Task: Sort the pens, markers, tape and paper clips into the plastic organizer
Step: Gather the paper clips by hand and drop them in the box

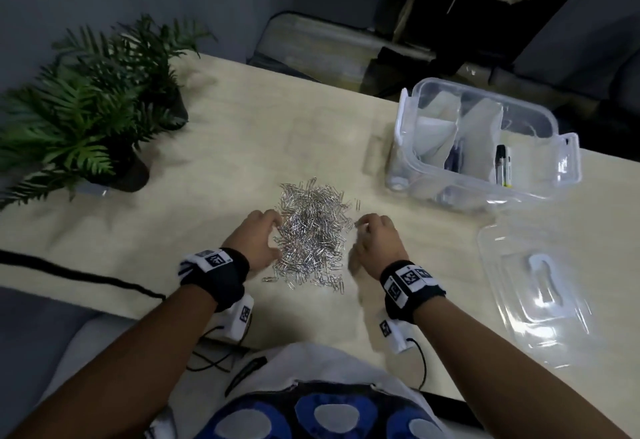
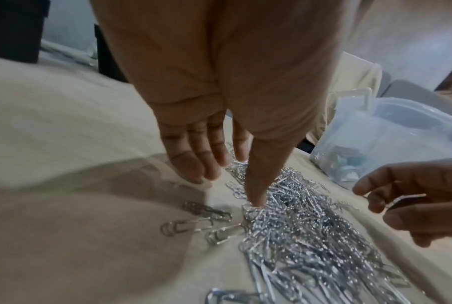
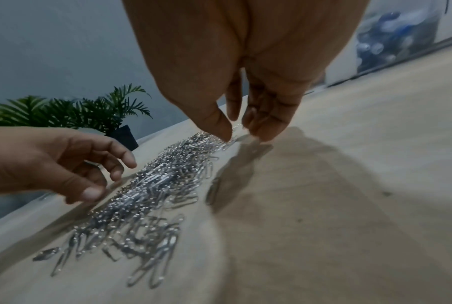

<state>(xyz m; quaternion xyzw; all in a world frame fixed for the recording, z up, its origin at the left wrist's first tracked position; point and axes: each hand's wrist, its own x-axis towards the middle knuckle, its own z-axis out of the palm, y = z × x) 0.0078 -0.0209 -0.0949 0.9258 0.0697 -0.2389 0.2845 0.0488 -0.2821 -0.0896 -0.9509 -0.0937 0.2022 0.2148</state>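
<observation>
A heap of silver paper clips [image 1: 311, 234] lies on the pale table in front of me. My left hand [image 1: 277, 236] is cupped against the heap's left side, fingers loosely bent, thumb tip touching the clips [image 2: 310, 236]. My right hand [image 1: 356, 244] curves round the heap's right edge, its fingertips [image 3: 261, 131] down at the table beside the outermost clips [image 3: 147, 195]. Neither hand plainly grips anything. The clear plastic organizer [image 1: 401, 116] stands open at the back right, with white dividers and a black-capped marker [image 1: 504, 165] inside.
The organizer's clear lid [image 1: 540, 286] lies flat on the table at the right. Two potted green plants [image 1: 86, 109] stand at the back left. A black cable [image 1: 86, 277] runs along the table's left front edge. Stray clips [image 2: 188, 224] lie apart from the heap.
</observation>
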